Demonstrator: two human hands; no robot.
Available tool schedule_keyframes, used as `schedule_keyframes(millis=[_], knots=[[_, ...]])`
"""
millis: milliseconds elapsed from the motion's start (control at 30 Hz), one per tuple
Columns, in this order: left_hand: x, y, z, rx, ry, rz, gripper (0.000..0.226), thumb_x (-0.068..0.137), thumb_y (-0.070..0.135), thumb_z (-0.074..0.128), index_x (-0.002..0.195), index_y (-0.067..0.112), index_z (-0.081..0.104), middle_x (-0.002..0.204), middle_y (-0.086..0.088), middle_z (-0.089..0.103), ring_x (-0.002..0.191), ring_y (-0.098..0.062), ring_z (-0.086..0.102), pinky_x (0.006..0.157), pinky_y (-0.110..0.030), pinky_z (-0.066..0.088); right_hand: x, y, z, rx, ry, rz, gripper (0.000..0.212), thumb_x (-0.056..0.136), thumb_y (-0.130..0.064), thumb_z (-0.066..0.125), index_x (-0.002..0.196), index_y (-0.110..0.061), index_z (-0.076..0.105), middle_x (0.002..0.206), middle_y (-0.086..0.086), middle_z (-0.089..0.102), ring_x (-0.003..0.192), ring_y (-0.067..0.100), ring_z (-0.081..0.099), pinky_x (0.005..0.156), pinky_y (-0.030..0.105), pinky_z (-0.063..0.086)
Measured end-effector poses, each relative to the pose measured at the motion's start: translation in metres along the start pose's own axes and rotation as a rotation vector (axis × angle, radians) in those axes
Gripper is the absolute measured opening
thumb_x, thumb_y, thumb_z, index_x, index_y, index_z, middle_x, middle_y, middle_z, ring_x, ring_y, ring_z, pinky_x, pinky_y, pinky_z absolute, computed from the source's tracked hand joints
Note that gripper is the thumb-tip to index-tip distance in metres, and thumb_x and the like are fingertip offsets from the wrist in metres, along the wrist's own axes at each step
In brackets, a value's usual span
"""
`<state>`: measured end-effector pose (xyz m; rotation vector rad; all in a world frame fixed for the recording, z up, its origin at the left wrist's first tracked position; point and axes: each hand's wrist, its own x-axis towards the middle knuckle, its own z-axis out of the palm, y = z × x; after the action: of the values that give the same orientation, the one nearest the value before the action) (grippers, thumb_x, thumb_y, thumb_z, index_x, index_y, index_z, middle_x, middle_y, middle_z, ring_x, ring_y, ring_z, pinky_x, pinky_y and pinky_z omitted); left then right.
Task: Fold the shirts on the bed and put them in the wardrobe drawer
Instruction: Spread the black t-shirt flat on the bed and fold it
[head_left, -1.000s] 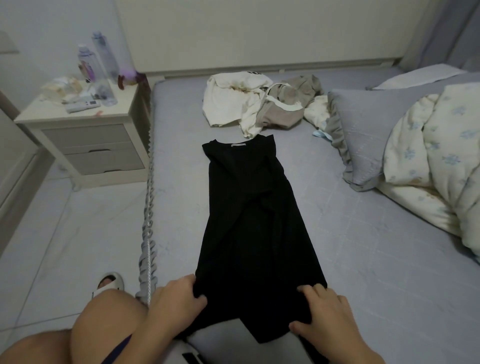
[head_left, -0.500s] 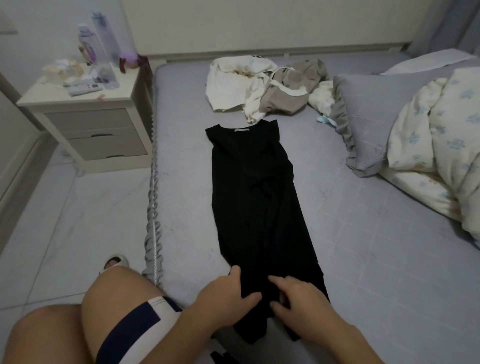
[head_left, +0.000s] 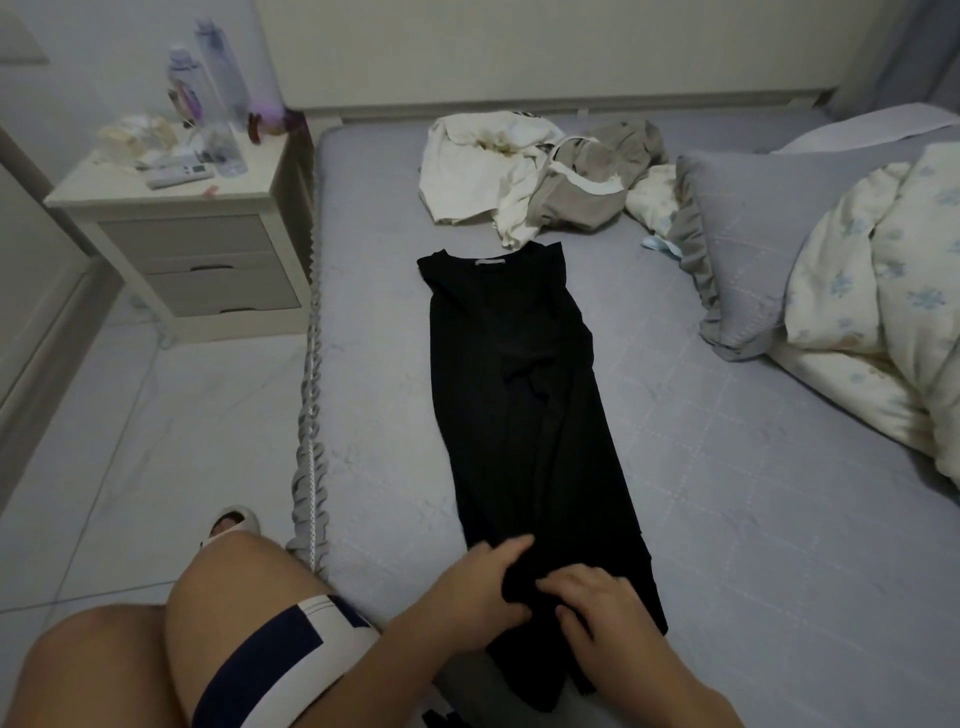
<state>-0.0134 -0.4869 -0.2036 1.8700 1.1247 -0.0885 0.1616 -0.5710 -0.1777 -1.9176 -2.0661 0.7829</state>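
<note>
Head view: both hands bunch the hem of the black shirt (head_left: 524, 395), left hand (head_left: 480, 584) pinching cloth under its thumb, right hand (head_left: 592, 603) curled into the fabric beside it. The shirt stretches away from them along the bed (head_left: 727, 519). Best lift both corners together and carry the hem evenly towards the collar.

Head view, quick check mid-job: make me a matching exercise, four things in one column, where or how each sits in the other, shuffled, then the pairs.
Things:
1. black shirt
2. cream and beige clothes
3. grey pillow
4. bottles

Places or states:
A. on the nightstand
B. crumpled in a heap at the far end of the bed
C. leaning on the floral quilt at the right
D. laid out long, near hem gripped by left hand and right hand

Pairs: 1-D, 2-B, 3-C, 4-A
</note>
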Motion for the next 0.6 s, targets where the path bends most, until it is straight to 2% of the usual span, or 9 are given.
schedule_keyframes(millis=[67,133,200,267,333,400,467,533,600], knots=[[-0.001,-0.003,0.002,-0.062,-0.050,0.025,0.086,0.083,0.036,0.071,0.151,0.047,0.018,0.123,0.001,0.053,0.109,-0.012,0.054,0.094,-0.020,0.043,-0.001,0.010,-0.004,-0.014,0.264,0.056,0.047,0.077,0.001,0.070,0.112,-0.030,0.073,0.119,-0.010,0.064,0.109,0.012,0.058,0.094,0.037,0.043],[-0.003,-0.004,-0.005,-0.123,0.057,0.019,0.085,0.084,0.035,0.070,0.150,0.050,0.019,0.104,0.009,0.054,0.090,-0.004,0.055,0.081,-0.014,0.044,0.001,0.028,-0.013,-0.012,0.476,0.254,0.052,0.072,0.008,0.070,0.109,-0.028,0.073,0.120,-0.003,0.063,0.109,0.019,0.057,0.092,0.043,0.043],[-0.003,-0.007,-0.015,-0.214,0.298,-0.044,0.082,0.086,0.033,0.069,0.147,0.049,0.017,0.104,0.012,0.047,0.087,-0.001,0.051,0.077,-0.012,0.040,0.002,0.047,-0.026,0.137,0.503,0.458,0.045,0.081,0.000,0.068,0.119,-0.025,0.064,0.123,0.001,0.059,0.110,0.020,0.055,0.096,0.041,0.044],[-0.003,-0.008,-0.023,-0.351,0.489,-0.203,0.076,0.089,0.029,0.069,0.148,0.035,0.022,0.120,0.000,0.047,0.097,-0.010,0.054,0.085,-0.021,0.044,0.004,0.061,-0.030,0.443,0.392,0.639,0.042,0.086,-0.016,0.073,0.125,-0.019,0.057,0.113,0.002,0.065,0.099,0.015,0.061,0.087,0.030,0.047],[-0.003,-0.008,-0.027,-0.681,0.353,-0.376,0.065,0.087,0.019,0.072,0.138,0.018,0.031,0.117,-0.016,0.054,0.092,-0.023,0.061,0.075,-0.033,0.052,0.005,0.064,-0.026,0.584,0.271,0.680,0.038,0.085,-0.024,0.075,0.118,-0.017,0.060,0.096,-0.002,0.070,0.086,0.010,0.066,0.074,0.024,0.047],[-0.006,-0.004,-0.021,-0.918,0.069,-0.409,0.051,0.083,0.009,0.075,0.123,0.012,0.044,0.105,-0.013,0.064,0.081,-0.021,0.068,0.065,-0.032,0.054,0.008,0.064,-0.016,0.656,0.159,0.644,0.030,0.084,-0.023,0.076,0.111,-0.019,0.065,0.092,-0.006,0.074,0.084,0.009,0.070,0.072,0.024,0.050],[-0.008,-0.001,-0.015,-0.830,-0.101,-0.350,0.034,0.080,0.006,0.077,0.109,0.016,0.062,0.099,0.000,0.072,0.081,-0.008,0.071,0.071,-0.021,0.053,0.008,0.064,-0.012,0.727,0.074,0.608,0.026,0.083,-0.019,0.076,0.108,-0.020,0.069,0.090,-0.008,0.077,0.083,0.008,0.073,0.070,0.020,0.053],[-0.008,0.000,-0.014,-0.760,-0.104,-0.349,0.019,0.080,0.009,0.077,0.096,0.018,0.072,0.092,0.006,0.075,0.079,-0.002,0.070,0.072,-0.014,0.051,0.009,0.065,-0.016,0.824,0.019,0.605,0.020,0.085,-0.018,0.075,0.105,-0.018,0.073,0.090,-0.006,0.078,0.084,0.011,0.074,0.068,0.018,0.054],[-0.011,-0.004,-0.020,-0.764,-0.033,-0.425,0.005,0.081,0.016,0.076,0.084,0.013,0.074,0.081,0.001,0.074,0.068,-0.008,0.069,0.062,-0.017,0.051,0.007,0.067,-0.022,0.882,0.001,0.623,0.015,0.087,-0.023,0.073,0.097,-0.014,0.078,0.091,0.003,0.078,0.086,0.019,0.075,0.076,0.029,0.057]])
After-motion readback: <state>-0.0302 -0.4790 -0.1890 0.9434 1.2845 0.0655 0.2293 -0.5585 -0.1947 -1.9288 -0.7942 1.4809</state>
